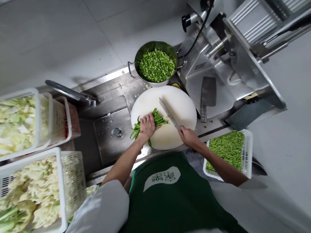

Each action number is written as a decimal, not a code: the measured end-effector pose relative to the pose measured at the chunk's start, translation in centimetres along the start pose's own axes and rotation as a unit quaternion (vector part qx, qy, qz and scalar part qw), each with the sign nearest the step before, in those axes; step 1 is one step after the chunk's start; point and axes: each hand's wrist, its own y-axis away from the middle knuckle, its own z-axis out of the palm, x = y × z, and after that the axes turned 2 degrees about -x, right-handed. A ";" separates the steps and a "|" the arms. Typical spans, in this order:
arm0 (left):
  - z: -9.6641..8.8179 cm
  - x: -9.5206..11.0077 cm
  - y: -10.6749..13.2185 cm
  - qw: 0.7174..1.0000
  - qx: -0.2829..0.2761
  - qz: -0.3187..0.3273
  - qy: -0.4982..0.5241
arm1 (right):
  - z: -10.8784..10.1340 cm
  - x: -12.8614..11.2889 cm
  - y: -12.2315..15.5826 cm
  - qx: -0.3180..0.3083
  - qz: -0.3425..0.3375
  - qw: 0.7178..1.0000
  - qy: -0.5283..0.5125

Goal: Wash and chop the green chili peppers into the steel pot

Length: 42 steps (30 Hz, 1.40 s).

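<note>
My left hand (pixel 146 127) presses down on a bundle of long green beans (pixel 160 118) lying across a round white cutting board (pixel 181 106), fingers curled over them. My right hand (pixel 188 135) grips the handle of a knife (pixel 168 113), whose blade rests at the bundle's right end. A metal bowl (pixel 138 60) behind the board holds chopped green pieces. A white basket (pixel 248 147) at my right also holds chopped green pieces.
A cleaver (pixel 207 95) lies right of the board, beside a steel slicing machine (pixel 238 54). A sink (pixel 110 136) with a faucet (pixel 65 90) is left of the board. White crates of cabbage (pixel 7 124) and cauliflower (pixel 40 189) stand at the left.
</note>
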 end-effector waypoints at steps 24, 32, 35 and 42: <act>0.0 0.9 2.1 0.997 0.063 -0.042 -0.035 | -0.1 -1.4 -0.7 -0.027 -0.020 0.998 0.049; -0.6 1.2 1.6 0.990 0.104 -0.098 -0.008 | -0.1 -1.8 -1.2 -0.040 -0.064 0.996 0.047; -0.4 0.4 4.0 0.994 0.107 -0.010 -0.001 | -0.4 -0.9 -1.3 -0.020 -0.041 0.998 0.044; 2.5 1.1 6.3 0.998 0.038 0.053 -0.026 | 0.5 -1.4 -1.0 -0.035 -0.069 0.996 0.038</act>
